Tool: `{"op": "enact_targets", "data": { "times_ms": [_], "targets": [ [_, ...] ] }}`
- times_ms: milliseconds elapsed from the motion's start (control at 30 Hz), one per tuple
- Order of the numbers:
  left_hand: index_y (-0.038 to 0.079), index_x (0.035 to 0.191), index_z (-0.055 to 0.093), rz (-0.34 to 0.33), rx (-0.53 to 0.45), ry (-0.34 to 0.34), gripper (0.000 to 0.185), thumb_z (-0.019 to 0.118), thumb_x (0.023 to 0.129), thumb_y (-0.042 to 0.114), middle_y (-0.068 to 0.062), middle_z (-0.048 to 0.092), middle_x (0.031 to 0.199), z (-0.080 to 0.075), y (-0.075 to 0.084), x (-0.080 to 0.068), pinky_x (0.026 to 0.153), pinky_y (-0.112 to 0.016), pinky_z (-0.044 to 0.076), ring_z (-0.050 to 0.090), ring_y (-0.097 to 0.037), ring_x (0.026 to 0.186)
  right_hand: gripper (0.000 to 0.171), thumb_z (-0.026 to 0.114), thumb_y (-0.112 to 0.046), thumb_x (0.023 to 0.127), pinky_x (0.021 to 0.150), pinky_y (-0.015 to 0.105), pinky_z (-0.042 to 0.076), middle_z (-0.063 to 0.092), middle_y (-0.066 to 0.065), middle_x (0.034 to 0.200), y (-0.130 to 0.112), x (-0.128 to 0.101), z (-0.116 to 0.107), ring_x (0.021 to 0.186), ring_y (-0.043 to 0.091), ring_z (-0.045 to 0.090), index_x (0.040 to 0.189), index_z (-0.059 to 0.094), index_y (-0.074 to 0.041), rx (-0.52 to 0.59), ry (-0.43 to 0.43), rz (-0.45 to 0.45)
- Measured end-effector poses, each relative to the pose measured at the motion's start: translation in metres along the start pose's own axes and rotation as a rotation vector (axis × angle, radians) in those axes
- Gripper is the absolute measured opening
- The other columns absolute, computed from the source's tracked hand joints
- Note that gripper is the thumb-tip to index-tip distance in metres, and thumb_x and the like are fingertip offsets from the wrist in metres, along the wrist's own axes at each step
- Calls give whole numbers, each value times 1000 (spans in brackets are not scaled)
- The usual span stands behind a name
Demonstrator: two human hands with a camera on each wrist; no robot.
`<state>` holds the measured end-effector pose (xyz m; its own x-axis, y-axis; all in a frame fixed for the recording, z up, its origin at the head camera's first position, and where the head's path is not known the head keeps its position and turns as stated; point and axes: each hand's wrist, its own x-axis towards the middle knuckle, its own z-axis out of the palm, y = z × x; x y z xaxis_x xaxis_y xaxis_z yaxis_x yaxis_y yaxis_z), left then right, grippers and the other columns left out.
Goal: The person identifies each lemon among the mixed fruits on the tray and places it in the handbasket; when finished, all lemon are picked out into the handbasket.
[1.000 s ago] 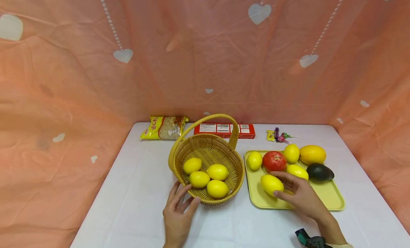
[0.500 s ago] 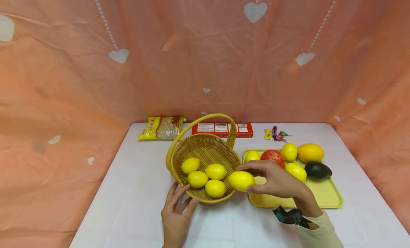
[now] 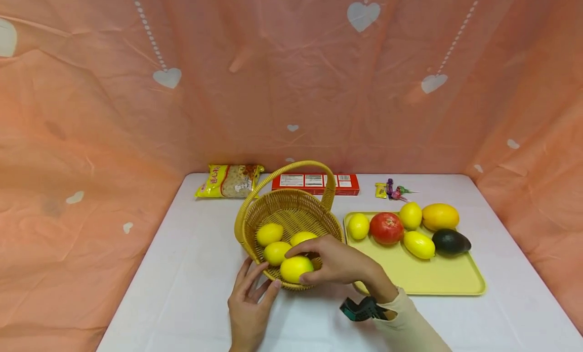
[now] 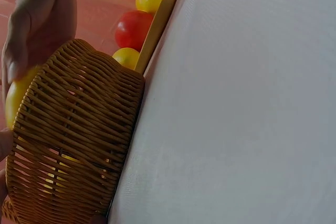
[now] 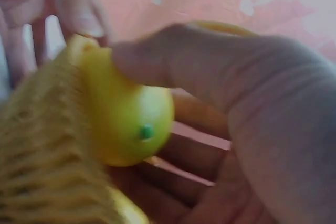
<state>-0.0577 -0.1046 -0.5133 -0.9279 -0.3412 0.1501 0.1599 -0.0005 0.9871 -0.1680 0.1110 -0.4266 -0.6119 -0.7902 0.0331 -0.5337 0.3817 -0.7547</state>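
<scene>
R hand (image 3: pixel 336 261), thumb nearside, pinches lemon (image 3: pixel 294 270) just inside basket (image 3: pixel 302 219); L hand (image 3: pixel 250 305) (half-curled) holds basket's nr L edge.

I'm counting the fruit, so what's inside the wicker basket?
Three lemons show in the basket. The right hand holds another lemon at the near side. That lemon and the hand cover part of the interior, so whether more lie beneath can't be told.
</scene>
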Motion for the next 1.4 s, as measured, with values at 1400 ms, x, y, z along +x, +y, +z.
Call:
{"op": "enact_targets", "data": {
  "times_ms": [1400],
  "targets": [
    [1, 136, 75, -35, -28, -7, 44, 85, 93, -4, -25, 35, 172, 0, 0, 0, 102, -29, 63, 64, -10, 135, 52, 86, -28, 96, 93, 45, 69, 76, 26, 129, 73, -170, -126, 114, 42, 73, 135, 73, 4, -211, 293, 592]
  ]
}}
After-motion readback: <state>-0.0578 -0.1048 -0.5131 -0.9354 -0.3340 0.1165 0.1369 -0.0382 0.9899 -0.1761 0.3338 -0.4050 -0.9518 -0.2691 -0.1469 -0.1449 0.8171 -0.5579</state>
